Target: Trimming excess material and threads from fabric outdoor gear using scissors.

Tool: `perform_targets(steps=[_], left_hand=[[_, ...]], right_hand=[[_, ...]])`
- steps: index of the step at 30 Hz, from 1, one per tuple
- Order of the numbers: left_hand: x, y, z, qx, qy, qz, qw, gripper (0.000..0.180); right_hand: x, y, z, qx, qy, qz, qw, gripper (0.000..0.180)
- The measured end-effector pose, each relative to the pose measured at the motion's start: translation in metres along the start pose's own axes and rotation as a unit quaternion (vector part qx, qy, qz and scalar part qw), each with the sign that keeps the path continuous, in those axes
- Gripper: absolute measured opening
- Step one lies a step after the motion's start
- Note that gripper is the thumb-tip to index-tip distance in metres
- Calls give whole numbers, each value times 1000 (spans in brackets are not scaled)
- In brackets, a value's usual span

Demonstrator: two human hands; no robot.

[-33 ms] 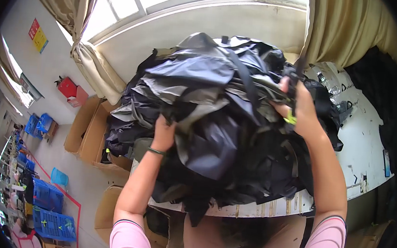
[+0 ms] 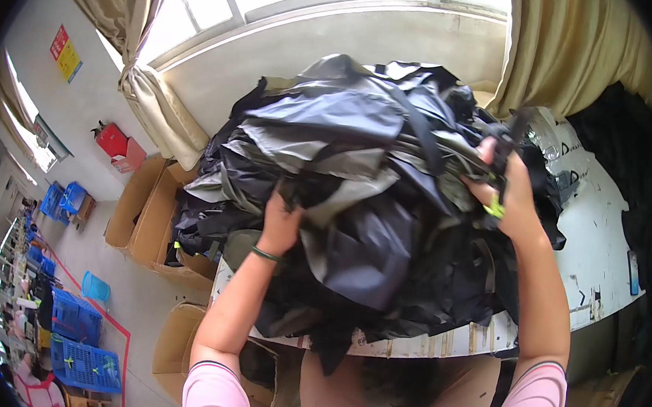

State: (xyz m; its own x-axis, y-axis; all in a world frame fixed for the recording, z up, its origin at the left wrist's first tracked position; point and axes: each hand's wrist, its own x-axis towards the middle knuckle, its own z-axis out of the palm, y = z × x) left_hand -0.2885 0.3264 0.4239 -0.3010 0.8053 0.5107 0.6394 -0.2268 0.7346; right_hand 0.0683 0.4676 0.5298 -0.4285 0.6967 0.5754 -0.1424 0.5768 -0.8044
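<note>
A large heap of black and grey coated fabric (image 2: 326,118), crumpled and shiny, with webbing straps sewn to it, covers the middle of the white table (image 2: 591,227). My left hand (image 2: 282,221) is closed on a dark edge of this fabric at the heap's left front; its fingertips are partly hidden. On the right side, my right hand (image 2: 507,190) is wrapped round a black strap (image 2: 514,135), slightly blurred. A bright yellow-green tab (image 2: 494,208) shows beside its fingers. Between my hands a loose grey-black panel (image 2: 373,246) hangs in folds.
Cardboard boxes (image 2: 156,216) stand left of the table, one with dark fabric in it. More black cloth (image 2: 624,160) lies at the far right, near clear plastic film (image 2: 540,129). A tan curtain (image 2: 579,55) hangs behind. Blue crates (image 2: 83,364) stand on the floor at left.
Both my hands have shifted a little to the right and slightly toward me. The fabric between them has moved along to the right. Both hands keep their hold.
</note>
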Motion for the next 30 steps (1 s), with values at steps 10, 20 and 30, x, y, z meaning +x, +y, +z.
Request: perform_targets(steps=[10,20,30], left_hand=[[-45,24,107,59,34,111,991,53],[-61,84,15,180,-174,52,967,76],[-18,11,-37,145,-29,-111,983,91]], right_hand=[[-161,161,-42,-76,171,170,967,11],[-139,15,-62,-260,179,201,927,43],[-139,-68,67,215,73,190,955,31]])
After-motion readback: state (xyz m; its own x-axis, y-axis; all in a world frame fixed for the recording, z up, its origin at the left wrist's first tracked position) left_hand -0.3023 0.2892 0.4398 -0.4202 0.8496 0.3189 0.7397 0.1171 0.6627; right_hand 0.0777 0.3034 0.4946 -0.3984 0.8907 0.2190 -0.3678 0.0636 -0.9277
